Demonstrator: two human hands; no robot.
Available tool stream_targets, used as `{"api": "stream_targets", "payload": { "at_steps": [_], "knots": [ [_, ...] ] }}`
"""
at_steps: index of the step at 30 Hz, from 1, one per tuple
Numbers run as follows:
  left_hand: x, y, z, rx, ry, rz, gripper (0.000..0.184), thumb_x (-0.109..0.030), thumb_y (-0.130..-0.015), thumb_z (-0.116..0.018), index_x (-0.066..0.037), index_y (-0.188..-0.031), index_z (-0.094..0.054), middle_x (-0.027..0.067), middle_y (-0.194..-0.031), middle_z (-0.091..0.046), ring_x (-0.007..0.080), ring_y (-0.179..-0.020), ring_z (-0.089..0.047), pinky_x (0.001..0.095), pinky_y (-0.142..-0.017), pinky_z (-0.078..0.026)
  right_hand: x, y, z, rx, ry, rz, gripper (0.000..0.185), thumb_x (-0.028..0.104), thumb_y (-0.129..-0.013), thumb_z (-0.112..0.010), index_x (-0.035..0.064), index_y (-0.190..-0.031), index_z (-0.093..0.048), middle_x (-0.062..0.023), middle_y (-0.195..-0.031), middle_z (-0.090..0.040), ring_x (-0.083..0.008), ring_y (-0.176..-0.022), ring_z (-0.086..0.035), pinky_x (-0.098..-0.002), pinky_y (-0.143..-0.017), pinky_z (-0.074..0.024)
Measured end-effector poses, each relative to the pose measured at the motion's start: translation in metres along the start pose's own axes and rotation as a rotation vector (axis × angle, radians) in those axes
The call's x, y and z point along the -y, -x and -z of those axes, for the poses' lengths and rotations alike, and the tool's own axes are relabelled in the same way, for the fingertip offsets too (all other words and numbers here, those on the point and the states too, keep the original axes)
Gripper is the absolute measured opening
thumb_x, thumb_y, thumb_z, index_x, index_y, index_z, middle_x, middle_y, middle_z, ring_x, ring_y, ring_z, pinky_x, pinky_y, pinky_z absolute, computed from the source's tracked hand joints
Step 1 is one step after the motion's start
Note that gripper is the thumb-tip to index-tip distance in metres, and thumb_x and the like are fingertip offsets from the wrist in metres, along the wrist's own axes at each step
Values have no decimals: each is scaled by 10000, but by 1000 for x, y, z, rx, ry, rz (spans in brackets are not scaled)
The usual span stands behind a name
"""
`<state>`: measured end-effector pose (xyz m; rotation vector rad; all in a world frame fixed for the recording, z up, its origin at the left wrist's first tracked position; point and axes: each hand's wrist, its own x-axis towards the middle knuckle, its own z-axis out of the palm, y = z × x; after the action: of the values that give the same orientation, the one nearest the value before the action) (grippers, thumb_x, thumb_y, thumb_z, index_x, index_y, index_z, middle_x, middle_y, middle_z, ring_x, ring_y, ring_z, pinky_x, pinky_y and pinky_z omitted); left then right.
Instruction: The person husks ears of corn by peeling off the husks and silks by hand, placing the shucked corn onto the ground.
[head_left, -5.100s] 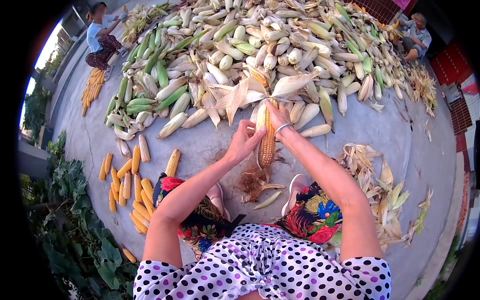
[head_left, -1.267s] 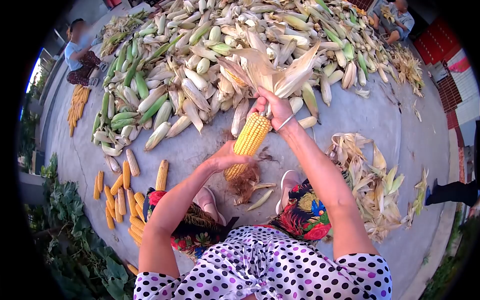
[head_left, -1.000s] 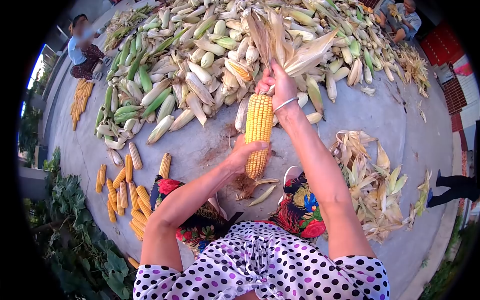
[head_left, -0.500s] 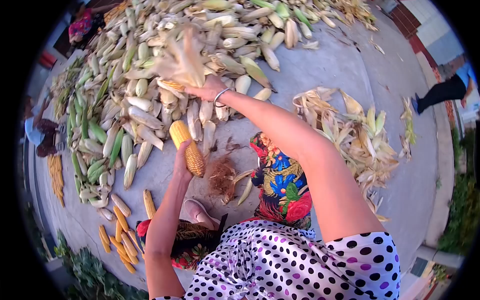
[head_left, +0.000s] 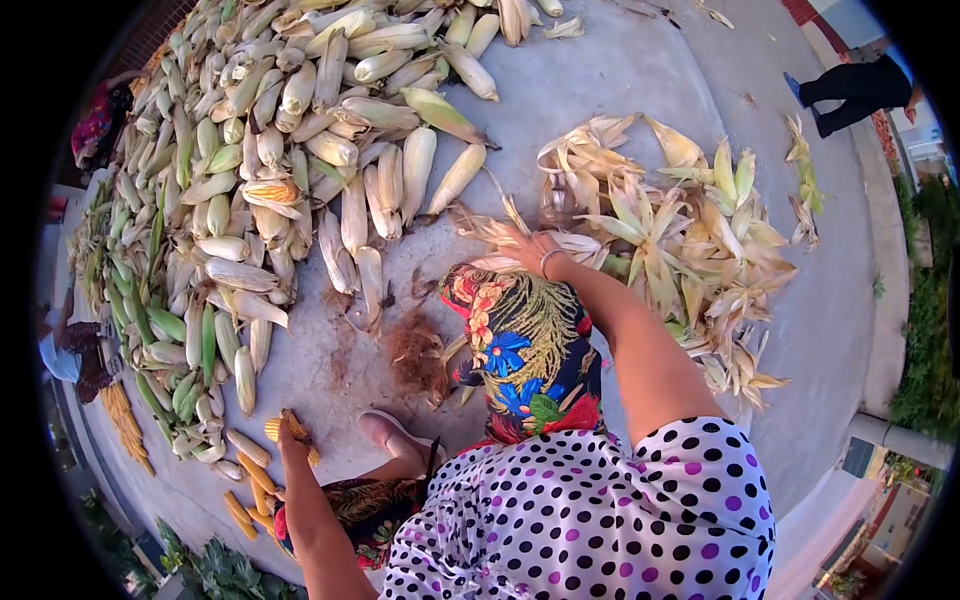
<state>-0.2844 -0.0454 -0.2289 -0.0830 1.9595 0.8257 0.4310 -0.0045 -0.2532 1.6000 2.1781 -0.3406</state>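
Observation:
At the lower left, my left hand [head_left: 290, 432] is closed around a husked yellow cob [head_left: 273, 429], low over the floor by other bare cobs [head_left: 239, 512]. Near the middle, beyond my patterned knee, my right hand [head_left: 532, 250] has its fingers in pale dry husk leaves [head_left: 490, 232] at the left edge of the husk heap [head_left: 655, 235]. The fingers of this hand are partly lost among the leaves.
A large pile of unhusked corn [head_left: 300, 90] covers the upper left. Brown corn silk [head_left: 415, 355] lies on the concrete before my shoe [head_left: 395, 440]. A walking person [head_left: 850, 92] is at the upper right; two more people are at the left edge.
The view has turned right. My left hand has carried the cob down and left to the bare cobs. My right hand has moved with the husk leaves from over the pile to the husk heap.

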Motion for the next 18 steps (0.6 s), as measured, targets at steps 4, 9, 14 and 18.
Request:
{"api": "stream_targets", "payload": {
  "at_steps": [4, 9, 14, 18],
  "knots": [
    [6, 8, 7, -9, 104, 54, 255, -357, -752, -663, -120, -808, -589, 39, -723, -581, 240, -604, -567, 347, -533, -489, -64, 52, -88, 215, -138, -319, 467, 242, -902, -442, 346, -1352, -369, -129, -1378, -387, -306, -994, -585, -401, -812, -487],
    [13, 37, 18, 37, 123, -128, 251, -341, -768, -652, -117, -855, -584, 73, -760, -572, 234, -659, -573, 365, -533, -499, -230, 220, -151, 637, 266, -1151, 608, 238, -836, -545, 104, -1376, -300, -189, -943, -628, -373, -747, -621, -523, -446, -487],
    [23, 3, 32, -10, 209, -87, 264, -369, -767, -605, -114, -830, -576, 69, -741, -577, 241, -603, -559, 360, -499, -479, -221, 300, -9, 847, 322, -1249, 624, 172, -821, -585, 104, -1375, -306, -101, -1316, -481, -363, -878, -631, -523, -597, -525],
    [24, -21, 27, -234, 181, -45, 304, -369, -741, -618, -88, -850, -581, 83, -754, -578, 256, -608, -550, 379, -517, -477, -218, 209, -35, 899, 251, -818, 470, 201, -796, -591, 94, -1240, -484, -130, -1254, -530, -316, -972, -614, -437, -743, -505]
  ]
}}
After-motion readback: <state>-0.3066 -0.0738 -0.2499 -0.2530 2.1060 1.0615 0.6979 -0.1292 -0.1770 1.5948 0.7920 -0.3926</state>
